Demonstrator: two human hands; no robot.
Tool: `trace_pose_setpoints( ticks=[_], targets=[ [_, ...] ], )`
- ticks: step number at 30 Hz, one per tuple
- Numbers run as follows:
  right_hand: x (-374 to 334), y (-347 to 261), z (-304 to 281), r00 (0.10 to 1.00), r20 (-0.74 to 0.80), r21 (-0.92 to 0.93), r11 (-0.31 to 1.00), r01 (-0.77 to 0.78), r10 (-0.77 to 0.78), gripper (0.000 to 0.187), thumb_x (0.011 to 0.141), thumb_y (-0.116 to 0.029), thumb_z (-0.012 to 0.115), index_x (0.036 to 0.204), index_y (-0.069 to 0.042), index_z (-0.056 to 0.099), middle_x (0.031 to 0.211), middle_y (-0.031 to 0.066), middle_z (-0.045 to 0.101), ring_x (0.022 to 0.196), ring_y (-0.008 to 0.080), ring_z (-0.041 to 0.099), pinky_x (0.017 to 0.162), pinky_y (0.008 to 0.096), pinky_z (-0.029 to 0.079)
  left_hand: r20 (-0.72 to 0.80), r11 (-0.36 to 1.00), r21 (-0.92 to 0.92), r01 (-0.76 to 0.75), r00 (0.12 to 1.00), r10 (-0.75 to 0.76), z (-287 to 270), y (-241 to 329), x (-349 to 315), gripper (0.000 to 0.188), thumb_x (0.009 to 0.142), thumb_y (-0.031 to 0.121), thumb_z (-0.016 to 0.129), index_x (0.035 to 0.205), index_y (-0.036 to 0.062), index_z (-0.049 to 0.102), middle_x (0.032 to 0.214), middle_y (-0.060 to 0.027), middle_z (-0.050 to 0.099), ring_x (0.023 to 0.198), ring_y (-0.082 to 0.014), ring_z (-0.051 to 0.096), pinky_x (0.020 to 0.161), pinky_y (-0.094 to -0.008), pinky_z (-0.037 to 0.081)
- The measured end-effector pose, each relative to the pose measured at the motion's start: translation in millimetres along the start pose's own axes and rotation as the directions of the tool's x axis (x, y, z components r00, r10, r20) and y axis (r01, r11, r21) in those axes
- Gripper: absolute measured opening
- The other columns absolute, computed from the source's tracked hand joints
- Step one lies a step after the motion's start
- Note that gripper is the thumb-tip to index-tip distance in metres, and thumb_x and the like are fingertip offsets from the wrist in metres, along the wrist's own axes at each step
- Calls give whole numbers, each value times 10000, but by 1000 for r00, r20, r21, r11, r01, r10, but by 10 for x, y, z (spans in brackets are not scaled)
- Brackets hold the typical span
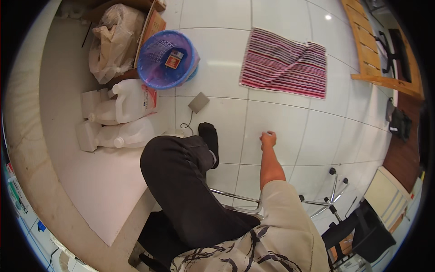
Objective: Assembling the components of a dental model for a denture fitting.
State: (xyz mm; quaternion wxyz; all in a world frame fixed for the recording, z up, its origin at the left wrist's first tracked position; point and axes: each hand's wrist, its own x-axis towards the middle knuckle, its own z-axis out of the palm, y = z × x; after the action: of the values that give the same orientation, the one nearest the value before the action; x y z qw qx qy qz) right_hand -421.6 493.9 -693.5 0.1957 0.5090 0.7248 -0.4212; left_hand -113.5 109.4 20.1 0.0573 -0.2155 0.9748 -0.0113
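The right hand (268,138) hangs over the tiled floor (294,131), fingers curled shut on nothing visible; the left hand is out of view. Nearest the fingers, beyond them, lies a striped towel (284,63): judged soft, light and limp, best pinched at its near edge or a corner. Left of the fingers, a black-socked foot (210,138) and a small grey pad (198,102) on a cord. Farther left, white plastic jugs (131,102) and a blue basket (166,59). Nothing lies between fingers and towel.
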Motion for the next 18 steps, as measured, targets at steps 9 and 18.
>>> trace_pose_setpoints(
  ticks=[9, 18],
  targets=[
    [321, -108, 208, 958, -279, -247, 959, -140, 68, 132, 815, -64, 706, 882, 36, 760, 884, 246, 788, 855, 411, 796, 794, 486, 663, -37, 996, -35, 88, 995, -89, -85, 215, 28, 428, 1101, 519, 490, 1006, 103, 526, 949, -128, 536, 900, -317, 545, 812, -487, 424],
    [4, -444, 232, 940, -301, -96, 976, -196, 159, 141, 798, -38, 723, 903, 53, 703, 816, 210, 755, 742, 341, 786, 652, 437, 659, -76, 983, -147, 113, 989, -125, -26, 284, -185, 455, 1082, 566, 504, 1040, 114, 536, 986, -137, 547, 939, -312, 545, 817, -487, 415]
  ],
)
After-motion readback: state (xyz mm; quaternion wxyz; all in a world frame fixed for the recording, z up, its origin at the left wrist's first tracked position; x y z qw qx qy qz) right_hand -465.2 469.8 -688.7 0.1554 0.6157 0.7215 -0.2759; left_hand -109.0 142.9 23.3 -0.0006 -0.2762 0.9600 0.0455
